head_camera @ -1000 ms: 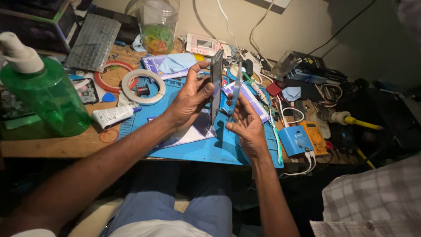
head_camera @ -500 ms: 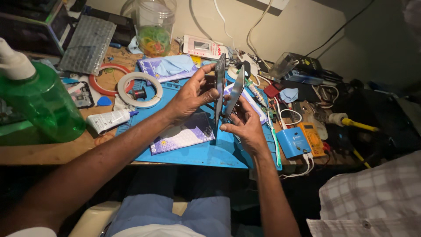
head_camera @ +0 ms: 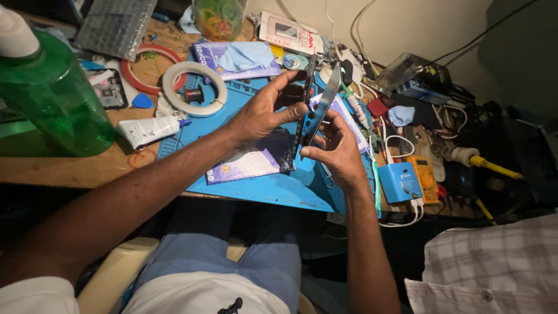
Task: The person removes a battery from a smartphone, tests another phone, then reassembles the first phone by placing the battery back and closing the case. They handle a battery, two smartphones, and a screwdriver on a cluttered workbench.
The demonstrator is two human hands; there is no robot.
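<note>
At the far left a green bottle (head_camera: 49, 102) stands on the wooden bench (head_camera: 70, 168), with a white tube (head_camera: 148, 130) and a ring of white tape (head_camera: 194, 88) beyond it. The left hand (head_camera: 261, 116) is curled around a dark phone body (head_camera: 303, 104), thumb on its near face and fingers behind. The phone stands on edge above the blue work mat (head_camera: 273, 189), its long axis running from near the mat up and away towards the wall. Just beside it, the right hand (head_camera: 337, 151) pinches the lower end of a thin glossy screen panel (head_camera: 322, 107), which leans slightly right, splayed from the phone at the top. Further right lie a blue charger box (head_camera: 400, 181), an orange meter (head_camera: 426, 174) and tangled cables, in dim light. A checked sleeve (head_camera: 494, 267) shows at the lower right.
</note>
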